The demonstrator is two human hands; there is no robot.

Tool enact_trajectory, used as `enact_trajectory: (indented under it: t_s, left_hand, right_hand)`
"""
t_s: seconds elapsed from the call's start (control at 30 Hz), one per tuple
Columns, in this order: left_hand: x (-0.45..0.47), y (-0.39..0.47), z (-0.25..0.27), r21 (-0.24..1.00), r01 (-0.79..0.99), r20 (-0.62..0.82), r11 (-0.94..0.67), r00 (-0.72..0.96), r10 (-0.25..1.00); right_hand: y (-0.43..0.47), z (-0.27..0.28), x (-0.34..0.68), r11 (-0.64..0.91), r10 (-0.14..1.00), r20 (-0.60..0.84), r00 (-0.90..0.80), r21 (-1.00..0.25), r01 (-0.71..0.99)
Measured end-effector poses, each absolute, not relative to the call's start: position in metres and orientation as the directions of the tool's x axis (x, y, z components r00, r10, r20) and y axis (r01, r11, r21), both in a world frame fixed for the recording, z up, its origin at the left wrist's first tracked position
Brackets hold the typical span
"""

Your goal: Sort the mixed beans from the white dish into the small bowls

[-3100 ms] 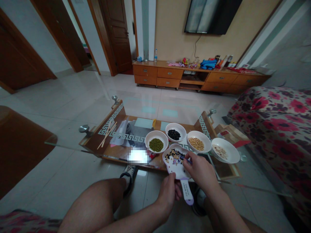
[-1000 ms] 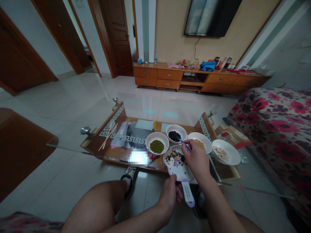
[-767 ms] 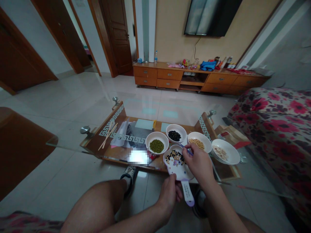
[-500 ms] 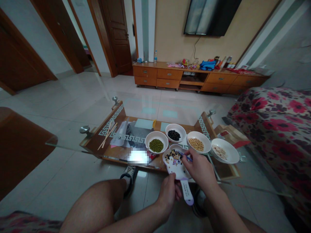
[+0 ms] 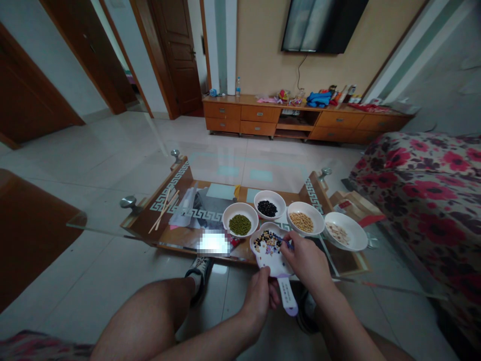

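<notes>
A white, purple-edged paddle-shaped tray [image 5: 273,264] with a printed handle [image 5: 287,297] is at the near edge of the glass table. Mixed dark and pale beans [image 5: 267,241] lie over its far part. My left hand [image 5: 260,293] pinches its near left rim, thumb on top. Over the tray's right side, my right hand [image 5: 306,258] is closed around a thin purple tool [image 5: 286,244], mostly hidden by the fingers, its tip near the beans. Just beyond stand white bowls of green beans [image 5: 240,225], black beans [image 5: 267,208], tan beans [image 5: 301,221] and pale flat pieces [image 5: 337,232].
Wooden chopsticks [image 5: 164,213] lie on the glass table [image 5: 112,218] at the left. A paper bag [image 5: 355,206] is beyond the right bowl. A flowered couch [image 5: 424,170] stands at right; a low cabinet [image 5: 259,120] lines the far wall.
My right hand has shifted slightly left, and less of the purple tool shows. The left hand keeps its hold on the tray. The whole view has moved a little.
</notes>
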State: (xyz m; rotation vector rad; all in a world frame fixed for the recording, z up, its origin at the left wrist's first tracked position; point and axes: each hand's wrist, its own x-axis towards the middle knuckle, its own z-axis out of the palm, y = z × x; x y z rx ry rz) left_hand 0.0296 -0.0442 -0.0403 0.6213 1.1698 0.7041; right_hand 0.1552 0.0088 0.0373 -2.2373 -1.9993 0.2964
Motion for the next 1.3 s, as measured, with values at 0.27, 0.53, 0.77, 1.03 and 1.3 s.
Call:
enact_trajectory:
  t_s: [0.27, 0.53, 0.77, 1.03, 1.3]
  left_hand:
    - [0.0304, -0.0441, -0.0398, 0.749, -0.167, -0.606, 0.641, 0.221, 0.764]
    - [0.0303, -0.0437, -0.0392, 0.752, -0.176, -0.599, 0.636, 0.22, 0.77]
    - [0.0303, -0.0443, -0.0416, 0.757, -0.168, -0.594, 0.631, 0.225, 0.773]
    - [0.0308, -0.0435, -0.0447, 0.748, -0.164, -0.605, 0.643, 0.229, 0.762]
    - [0.0314, -0.0436, -0.043, 0.736, -0.174, -0.616, 0.654, 0.227, 0.754]
  right_hand:
    - [0.011, 0.0335, 0.1545, -0.118, 0.992, -0.07, 0.105, -0.201, 0.972]
    - [0.0123, 0.0299, 0.1542, -0.111, 0.993, -0.06, 0.102, -0.188, 0.976]
    - [0.0131, 0.0308, 0.1537, -0.124, 0.991, -0.071, 0.113, -0.181, 0.976]
    - [0.0139, 0.0303, 0.153, -0.113, 0.992, -0.069, 0.102, -0.181, 0.977]
    - [0.0127, 0.0314, 0.1524, -0.105, 0.994, -0.054, 0.096, -0.192, 0.976]
